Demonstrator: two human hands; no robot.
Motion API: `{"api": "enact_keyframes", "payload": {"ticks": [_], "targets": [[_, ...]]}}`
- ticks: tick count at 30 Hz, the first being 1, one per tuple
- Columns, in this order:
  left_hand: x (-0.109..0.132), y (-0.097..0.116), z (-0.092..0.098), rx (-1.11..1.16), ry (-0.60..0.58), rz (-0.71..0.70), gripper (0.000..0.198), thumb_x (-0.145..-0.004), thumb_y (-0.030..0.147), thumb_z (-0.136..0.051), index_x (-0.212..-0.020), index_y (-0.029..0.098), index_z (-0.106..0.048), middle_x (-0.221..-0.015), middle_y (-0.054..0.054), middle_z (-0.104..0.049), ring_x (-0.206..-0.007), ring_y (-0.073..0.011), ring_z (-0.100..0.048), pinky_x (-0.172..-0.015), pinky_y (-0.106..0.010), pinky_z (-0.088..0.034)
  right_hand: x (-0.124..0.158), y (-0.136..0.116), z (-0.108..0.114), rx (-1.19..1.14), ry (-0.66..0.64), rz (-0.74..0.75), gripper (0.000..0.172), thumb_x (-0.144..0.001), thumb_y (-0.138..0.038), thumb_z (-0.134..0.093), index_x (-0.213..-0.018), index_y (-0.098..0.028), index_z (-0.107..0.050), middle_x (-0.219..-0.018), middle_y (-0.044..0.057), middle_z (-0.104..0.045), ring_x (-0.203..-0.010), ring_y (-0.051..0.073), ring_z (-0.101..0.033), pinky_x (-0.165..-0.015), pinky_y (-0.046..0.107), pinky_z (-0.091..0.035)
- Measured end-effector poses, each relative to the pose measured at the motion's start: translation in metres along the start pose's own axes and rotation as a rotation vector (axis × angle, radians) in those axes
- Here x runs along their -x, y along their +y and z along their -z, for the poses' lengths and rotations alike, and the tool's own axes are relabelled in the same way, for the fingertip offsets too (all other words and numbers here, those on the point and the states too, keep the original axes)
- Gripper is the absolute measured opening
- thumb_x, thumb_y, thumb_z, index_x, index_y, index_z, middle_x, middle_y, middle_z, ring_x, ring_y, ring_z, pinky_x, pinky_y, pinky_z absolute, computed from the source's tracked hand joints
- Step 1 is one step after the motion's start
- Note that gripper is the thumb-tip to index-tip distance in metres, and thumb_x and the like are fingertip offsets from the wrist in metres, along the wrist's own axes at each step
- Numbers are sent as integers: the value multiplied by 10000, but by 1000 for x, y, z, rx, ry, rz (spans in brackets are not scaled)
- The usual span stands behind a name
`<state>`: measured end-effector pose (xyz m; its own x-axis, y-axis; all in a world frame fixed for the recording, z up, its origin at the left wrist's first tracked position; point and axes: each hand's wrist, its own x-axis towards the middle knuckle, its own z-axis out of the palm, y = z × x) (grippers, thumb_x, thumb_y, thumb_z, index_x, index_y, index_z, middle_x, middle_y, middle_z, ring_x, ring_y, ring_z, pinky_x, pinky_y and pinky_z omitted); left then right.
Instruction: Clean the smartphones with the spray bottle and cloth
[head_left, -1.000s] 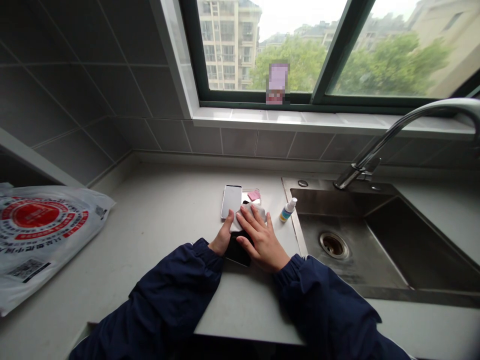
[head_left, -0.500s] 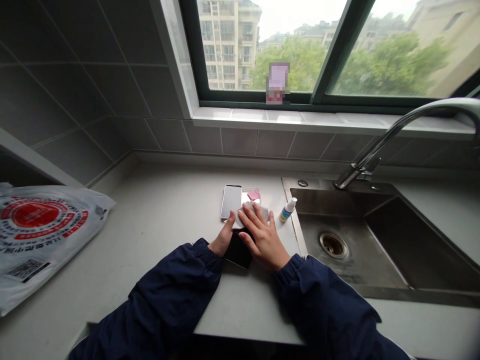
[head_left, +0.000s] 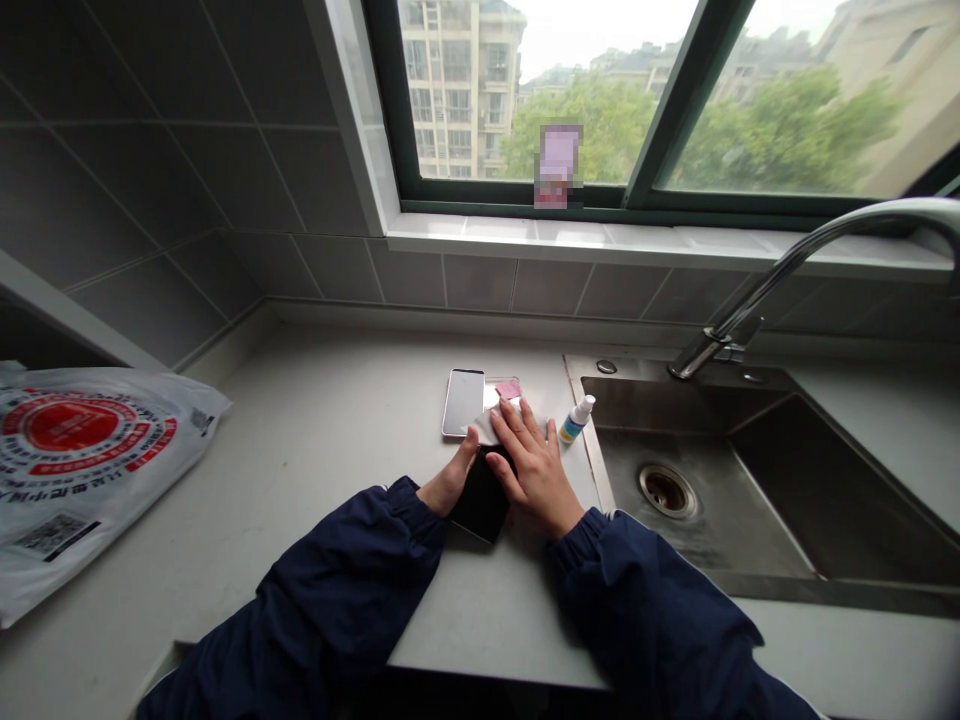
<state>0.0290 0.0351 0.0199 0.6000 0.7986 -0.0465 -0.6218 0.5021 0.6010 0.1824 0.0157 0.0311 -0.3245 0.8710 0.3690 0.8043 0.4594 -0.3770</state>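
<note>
A black-screened phone [head_left: 482,500] is tilted over the counter in front of me. My left hand [head_left: 448,480] grips its left edge, thumb along the side; the fingers beneath are hidden. Across the phone's upper end lies a pale wiping cloth [head_left: 481,428]. My right hand [head_left: 538,475] presses on this cloth with nearly straight fingers, its thumb over the dark screen. Just beyond the hands sit a light-screened phone [head_left: 463,403] and, beside it, a flat clear-edged item with a pink piece [head_left: 508,389] on top. A small white-capped spray bottle [head_left: 577,419] stands right of my right hand.
To the right, a steel sink [head_left: 589,445] is set into the white counter [head_left: 337,430], with a curved faucet [head_left: 757,290] behind it. A printed plastic bag [head_left: 97,480] lies at the left. The window [head_left: 585,110] is above the back wall.
My right hand has shifted slightly to the right with the cloth, uncovering more of the dark screen. The left hand keeps its hold, and the other items stay put.
</note>
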Motion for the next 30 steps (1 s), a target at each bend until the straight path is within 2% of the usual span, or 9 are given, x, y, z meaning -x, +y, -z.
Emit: {"api": "enact_keyframes", "payload": {"ticks": [6,13,19,23,26,30], "targets": [[0,-1,2,0,45,-23,639,-936,543,-534,-1449,163,-507,-1444,-109,-555,-1469,-259,-326,-1243,-349,-172,0,0,0,-22,-11,-3,539,-1038,-403,-384,-1555,-281,-291,-1638,63,-232,-1535,317,-111,-1145,725,-144],[-2,-2,10,47,110,20,636,-941,578,-496,-1394,137,-562,-1378,-125,-610,-1430,-283,-398,-1225,-389,-229,2,-6,1,-9,-72,113,556,-1027,-418,-414,-1549,-261,-310,-1625,75,-268,-1535,309,-114,-1161,712,-86],[-1,5,0,58,226,-46,654,-969,569,-431,-1382,75,-547,-1298,-168,-654,-1346,-277,-509,-1188,-388,-306,3,-8,2,-31,-132,217,573,-1013,-434,-449,-1545,-259,-326,-1599,93,-325,-1524,311,-170,-1162,700,-99],[1,13,-5,86,230,-12,712,-958,611,-400,-1349,38,-558,-1224,-213,-679,-1217,-316,-616,-1124,-443,-396,3,-7,4,-51,-141,286,525,-1012,-420,-449,-1513,-273,-392,-1564,80,-400,-1508,293,-239,-1172,683,-68],[1,21,-4,100,225,20,795,-929,666,-398,-1330,-1,-558,-1205,-256,-672,-1165,-361,-639,-1072,-484,-442,3,-6,6,-84,-109,326,481,-1015,-381,-440,-1486,-280,-443,-1520,70,-471,-1488,270,-299,-1199,629,-26],[0,27,-2,102,206,37,854,-899,704,-420,-1354,-9,-537,-1144,-251,-696,-1120,-358,-661,-1034,-454,-474,4,-3,5,-113,-57,308,437,-1030,-344,-394,-1449,-268,-491,-1509,56,-489,-1485,241,-309,-1219,576,1]]}}
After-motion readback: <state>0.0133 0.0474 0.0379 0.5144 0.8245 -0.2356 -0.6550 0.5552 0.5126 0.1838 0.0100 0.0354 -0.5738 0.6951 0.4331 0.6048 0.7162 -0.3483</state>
